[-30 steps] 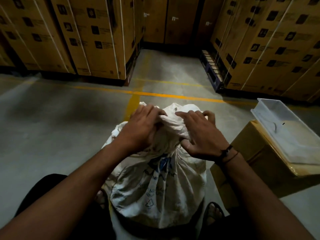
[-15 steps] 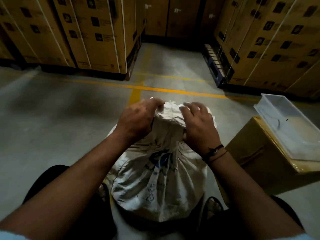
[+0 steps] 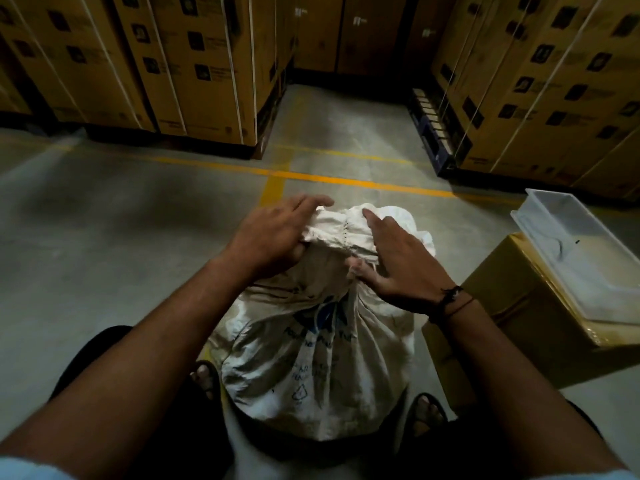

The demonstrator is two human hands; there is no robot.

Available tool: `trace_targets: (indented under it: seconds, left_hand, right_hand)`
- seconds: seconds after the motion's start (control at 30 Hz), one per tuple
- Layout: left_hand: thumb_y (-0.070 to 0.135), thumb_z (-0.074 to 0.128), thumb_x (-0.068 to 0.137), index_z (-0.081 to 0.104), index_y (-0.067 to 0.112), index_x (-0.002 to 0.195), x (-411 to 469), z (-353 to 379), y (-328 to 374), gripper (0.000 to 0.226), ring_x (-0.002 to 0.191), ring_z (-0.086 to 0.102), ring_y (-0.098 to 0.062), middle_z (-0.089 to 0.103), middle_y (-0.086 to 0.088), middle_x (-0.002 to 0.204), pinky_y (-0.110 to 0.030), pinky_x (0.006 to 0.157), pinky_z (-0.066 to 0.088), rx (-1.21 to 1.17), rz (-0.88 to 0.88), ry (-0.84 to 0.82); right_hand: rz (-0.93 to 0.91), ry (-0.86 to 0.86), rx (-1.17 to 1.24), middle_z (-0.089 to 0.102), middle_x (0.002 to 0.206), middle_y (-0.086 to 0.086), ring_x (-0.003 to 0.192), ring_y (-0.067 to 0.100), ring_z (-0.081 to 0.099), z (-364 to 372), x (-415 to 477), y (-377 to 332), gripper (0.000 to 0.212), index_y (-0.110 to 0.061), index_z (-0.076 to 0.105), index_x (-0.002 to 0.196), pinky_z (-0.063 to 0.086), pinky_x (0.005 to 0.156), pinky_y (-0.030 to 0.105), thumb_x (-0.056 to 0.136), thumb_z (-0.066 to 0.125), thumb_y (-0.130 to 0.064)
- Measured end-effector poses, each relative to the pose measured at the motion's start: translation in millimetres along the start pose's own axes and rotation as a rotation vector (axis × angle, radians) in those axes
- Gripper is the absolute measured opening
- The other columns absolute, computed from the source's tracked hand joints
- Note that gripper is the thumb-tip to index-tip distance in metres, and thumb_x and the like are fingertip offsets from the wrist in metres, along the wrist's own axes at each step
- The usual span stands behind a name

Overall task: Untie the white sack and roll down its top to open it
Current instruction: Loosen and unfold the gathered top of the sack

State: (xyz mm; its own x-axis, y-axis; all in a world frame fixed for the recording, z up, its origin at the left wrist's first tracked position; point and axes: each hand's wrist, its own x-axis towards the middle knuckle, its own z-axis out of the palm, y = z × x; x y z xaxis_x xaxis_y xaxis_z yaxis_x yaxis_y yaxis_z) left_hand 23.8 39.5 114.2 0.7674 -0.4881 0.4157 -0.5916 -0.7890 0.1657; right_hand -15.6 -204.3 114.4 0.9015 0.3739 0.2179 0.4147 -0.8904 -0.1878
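Hands spread wider since last look: left hand (image 3: 270, 237) pinches the bunched top of the white sack (image 3: 311, 368), right hand (image 3: 405, 268) lays straight fingers (image 3: 375, 220) on it, sack upright on floor (image 3: 104, 254), tied neck just nearer than both.

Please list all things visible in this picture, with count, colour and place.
white sack: one, white with blue print, on floor between the feet
plastic tray: one, clear, on the small carton
small carton: one, brown, right of the sack
stacked cartons: many, brown, back and both sides
pallet: one, blue, under the right stack
floor lines: several, yellow, on grey floor ahead
wristband: one, dark, right wrist
feet: two, in sandals, beside the sack
left hand: one, grips the sack's bunched top
right hand: one, rests on that top
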Motion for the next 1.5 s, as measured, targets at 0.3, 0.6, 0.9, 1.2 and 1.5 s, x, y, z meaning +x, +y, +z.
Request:
trace_targets:
  seconds: [0.3, 0.6, 0.9, 1.2, 1.5]
  left_hand:
    - [0.034, 0.067, 0.090, 0.058, 0.018, 0.114, 5.8, 7.3, 4.6, 0.030, 0.099, 0.045, -0.025, 0.056, -0.006, 0.114, -0.039, 0.082, 0.041, -0.030, 0.136, -0.016]
    - [0.017, 0.063, 0.082, 0.056, 0.020, 0.097, -2.6, -2.1, 12.6, 0.017, 0.084, 0.055, -0.021, 0.064, 0.000, 0.077, -0.032, 0.048, 0.046, 0.142, 0.128, 0.255]
    - [0.004, 0.052, 0.085, 0.049, 0.017, 0.144, -3.8, -5.2, 3.6, 0.061, 0.112, 0.049, -0.029, 0.059, -0.001, 0.119, -0.037, 0.093, 0.036, 0.229, 0.107, 0.349]
    - [0.066, 0.051, 0.086, 0.035, 0.021, 0.153, 0.2, -1.6, 20.4, 0.082, 0.142, 0.038, -0.019, 0.052, -0.005, 0.145, -0.041, 0.126, 0.009, 0.075, 0.133, -0.120]
    - [0.044, 0.074, 0.075, 0.060, 0.033, 0.128, 3.0, -5.4, 12.5, 0.057, 0.106, 0.062, -0.025, 0.064, 0.004, 0.117, -0.035, 0.079, 0.045, 0.135, 0.111, -0.229]
  right_hand:
    - [-0.004, 0.251, -0.077, 0.056, 0.096, 0.010, 0.081, 0.032, 0.053, 0.8, -4.4, 8.2, 0.037, -0.010, 0.050, 0.097, 0.038, 0.058, 0.033, 0.067, 0.071, -0.016]
    - [-0.083, 0.303, 0.017, 0.066, 0.084, 0.010, 0.055, 0.035, 0.059, 15.2, -1.7, -11.2, 0.063, -0.019, 0.037, 0.124, 0.036, 0.045, 0.030, 0.073, 0.071, -0.005]
    - [-0.199, -0.037, 0.251, 0.034, 0.154, 0.011, 0.141, 0.022, 0.033, 8.2, 1.3, -10.6, 0.087, -0.007, 0.019, 0.152, 0.025, 0.117, 0.032, 0.082, 0.068, -0.018]
    - [-0.058, 0.237, -0.267, 0.057, 0.122, 0.017, 0.076, 0.038, 0.064, 25.9, -7.2, -11.0, 0.053, -0.008, 0.048, 0.128, 0.049, 0.043, 0.037, 0.079, 0.067, -0.014]
    - [-0.015, -0.084, 0.130, 0.043, 0.124, 0.009, 0.113, 0.026, 0.042, 36.6, -1.0, -19.7, 0.085, -0.016, 0.033, 0.142, 0.042, 0.093, 0.038, 0.067, 0.071, -0.029]
